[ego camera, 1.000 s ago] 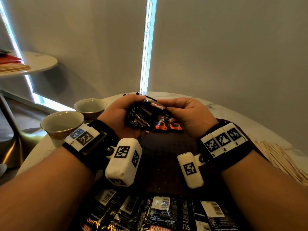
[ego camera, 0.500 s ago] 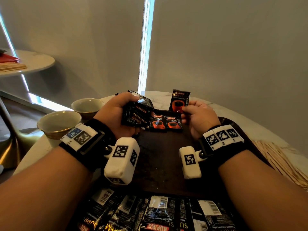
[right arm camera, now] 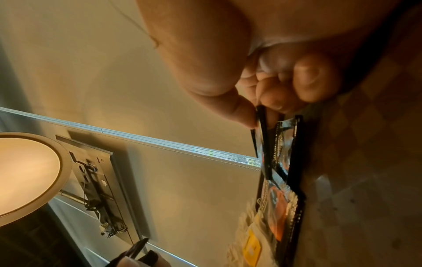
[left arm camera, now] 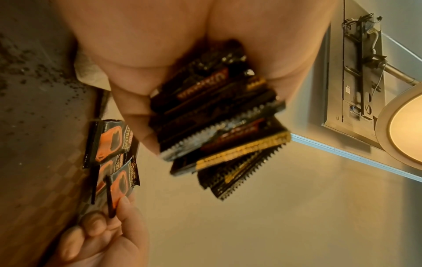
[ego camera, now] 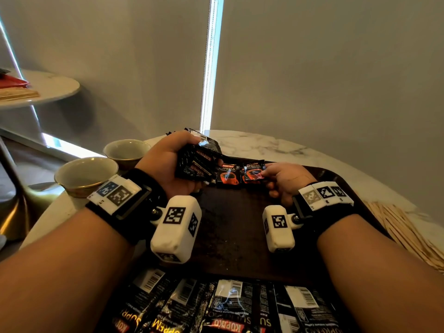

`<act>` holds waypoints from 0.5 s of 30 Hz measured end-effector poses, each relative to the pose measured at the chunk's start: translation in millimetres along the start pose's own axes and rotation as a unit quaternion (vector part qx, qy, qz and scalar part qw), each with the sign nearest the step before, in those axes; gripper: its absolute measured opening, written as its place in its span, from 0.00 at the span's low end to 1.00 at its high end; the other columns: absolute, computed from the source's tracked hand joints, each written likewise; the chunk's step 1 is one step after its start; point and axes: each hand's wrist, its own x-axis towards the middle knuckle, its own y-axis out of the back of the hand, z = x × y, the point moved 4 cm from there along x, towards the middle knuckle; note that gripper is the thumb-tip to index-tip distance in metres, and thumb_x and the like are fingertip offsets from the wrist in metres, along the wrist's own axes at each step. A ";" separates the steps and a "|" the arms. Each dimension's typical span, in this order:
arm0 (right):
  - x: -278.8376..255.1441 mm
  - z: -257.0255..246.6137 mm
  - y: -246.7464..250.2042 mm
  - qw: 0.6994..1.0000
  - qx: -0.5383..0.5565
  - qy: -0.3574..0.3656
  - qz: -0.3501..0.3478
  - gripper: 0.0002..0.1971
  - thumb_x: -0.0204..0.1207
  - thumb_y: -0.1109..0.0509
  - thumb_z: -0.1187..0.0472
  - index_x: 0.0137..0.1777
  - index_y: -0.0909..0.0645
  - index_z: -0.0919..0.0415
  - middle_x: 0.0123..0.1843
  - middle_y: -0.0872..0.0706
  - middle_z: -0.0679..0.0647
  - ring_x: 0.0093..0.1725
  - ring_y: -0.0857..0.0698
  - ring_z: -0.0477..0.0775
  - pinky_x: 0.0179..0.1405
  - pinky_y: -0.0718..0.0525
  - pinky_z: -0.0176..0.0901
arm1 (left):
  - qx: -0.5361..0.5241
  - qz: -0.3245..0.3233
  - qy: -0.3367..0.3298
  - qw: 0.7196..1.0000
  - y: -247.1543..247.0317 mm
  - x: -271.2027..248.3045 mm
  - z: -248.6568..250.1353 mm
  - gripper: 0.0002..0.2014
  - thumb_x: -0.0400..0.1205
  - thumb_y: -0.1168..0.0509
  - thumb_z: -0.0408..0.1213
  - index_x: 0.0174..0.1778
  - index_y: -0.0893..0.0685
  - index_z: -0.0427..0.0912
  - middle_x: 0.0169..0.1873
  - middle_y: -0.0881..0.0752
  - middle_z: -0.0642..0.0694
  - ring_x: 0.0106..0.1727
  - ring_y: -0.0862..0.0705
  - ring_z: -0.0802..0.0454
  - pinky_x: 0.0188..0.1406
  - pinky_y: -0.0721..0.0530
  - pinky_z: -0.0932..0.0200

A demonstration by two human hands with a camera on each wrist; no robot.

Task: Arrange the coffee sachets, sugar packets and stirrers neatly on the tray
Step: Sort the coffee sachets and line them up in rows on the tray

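A round white marble table [ego camera: 276,145] carries everything. A dark wooden tray [ego camera: 230,236] lies on its middle, two empty cups [ego camera: 84,171] stand at the left edge, one nearer and one farther, and a heap of pale wooden stirrers [ego camera: 403,234] lies just beside the tray on the right. Along the near edge a row of long black coffee sachets [ego camera: 230,306] lies side by side, mostly barcode side up.
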 end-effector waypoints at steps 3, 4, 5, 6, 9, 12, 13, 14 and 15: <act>-0.9 0.3 -0.2 1.000 -0.029 -0.006 0.003 0.11 0.77 0.32 0.70 0.59 0.18 0.64 0.43 0.18 0.61 0.26 0.28 0.47 0.19 0.34 0.39 | -0.004 -0.002 -0.002 1.000 -1.5 0.5 -0.2 0.15 0.85 0.45 0.40 0.57 0.20 0.34 0.38 0.11 0.35 0.33 0.10 0.43 0.24 0.14 0.56; -1.4 -0.6 -0.3 0.999 -0.034 -0.004 0.000 0.11 0.78 0.33 0.70 0.58 0.18 0.64 0.42 0.18 0.61 0.26 0.28 0.47 0.20 0.34 0.38 | -0.007 -0.001 -0.003 1.000 -2.1 0.5 -0.3 0.14 0.85 0.45 0.39 0.56 0.20 0.34 0.37 0.12 0.35 0.32 0.10 0.43 0.24 0.14 0.56; -1.4 -1.2 -0.4 0.999 -0.038 -0.002 -0.004 0.09 0.78 0.33 0.70 0.57 0.18 0.64 0.42 0.19 0.61 0.26 0.28 0.47 0.20 0.34 0.38 | -0.008 -0.001 -0.004 1.000 -2.6 0.6 -0.6 0.14 0.85 0.45 0.39 0.55 0.19 0.33 0.37 0.12 0.35 0.32 0.10 0.44 0.24 0.14 0.56; -1.4 -1.4 -0.6 0.999 -0.043 -0.002 -0.006 0.08 0.79 0.33 0.70 0.56 0.18 0.64 0.42 0.19 0.61 0.27 0.28 0.48 0.21 0.34 0.38 | -0.008 -0.001 -0.004 1.000 -2.8 0.6 -0.8 0.15 0.85 0.45 0.39 0.54 0.19 0.33 0.37 0.12 0.35 0.32 0.10 0.44 0.24 0.14 0.56; -0.4 0.0 -0.9 0.998 -0.065 -0.004 -0.008 0.10 0.79 0.32 0.69 0.58 0.17 0.65 0.43 0.19 0.61 0.27 0.28 0.48 0.21 0.33 0.39 | -0.008 -0.002 -0.005 1.000 -1.7 1.7 -1.1 0.15 0.85 0.45 0.40 0.54 0.18 0.33 0.38 0.11 0.35 0.32 0.10 0.44 0.24 0.14 0.56; -1.9 -1.4 -2.7 0.996 -0.083 -0.001 -0.014 0.04 0.78 0.33 0.69 0.49 0.16 0.65 0.44 0.20 0.62 0.28 0.29 0.49 0.23 0.34 0.41 | -0.008 -0.004 -0.007 1.000 -2.2 1.4 -0.7 0.15 0.85 0.45 0.40 0.54 0.19 0.34 0.38 0.12 0.35 0.32 0.10 0.43 0.24 0.14 0.56; -1.0 -1.6 -2.4 0.996 -0.088 0.003 -0.014 0.03 0.78 0.33 0.69 0.46 0.17 0.64 0.44 0.20 0.62 0.28 0.29 0.50 0.24 0.34 0.41 | -0.008 -0.005 -0.008 1.000 -2.7 1.5 -0.5 0.14 0.85 0.45 0.40 0.54 0.19 0.33 0.38 0.13 0.34 0.31 0.11 0.43 0.23 0.14 0.56; -0.5 -1.0 -2.2 0.995 -0.094 0.007 -0.015 0.03 0.78 0.32 0.69 0.45 0.18 0.63 0.43 0.21 0.63 0.28 0.29 0.50 0.25 0.34 0.42 | -0.006 -0.007 -0.009 1.000 -2.8 1.1 -0.4 0.14 0.85 0.45 0.39 0.53 0.19 0.33 0.38 0.14 0.34 0.31 0.11 0.43 0.23 0.15 0.56; 0.0 -1.1 -2.0 0.995 -0.101 0.010 -0.019 0.03 0.78 0.32 0.68 0.44 0.18 0.64 0.43 0.21 0.63 0.28 0.29 0.51 0.25 0.34 0.43 | -0.006 -0.008 -0.009 1.000 -3.1 1.1 -0.6 0.15 0.85 0.45 0.39 0.52 0.19 0.33 0.38 0.14 0.34 0.31 0.11 0.43 0.23 0.15 0.56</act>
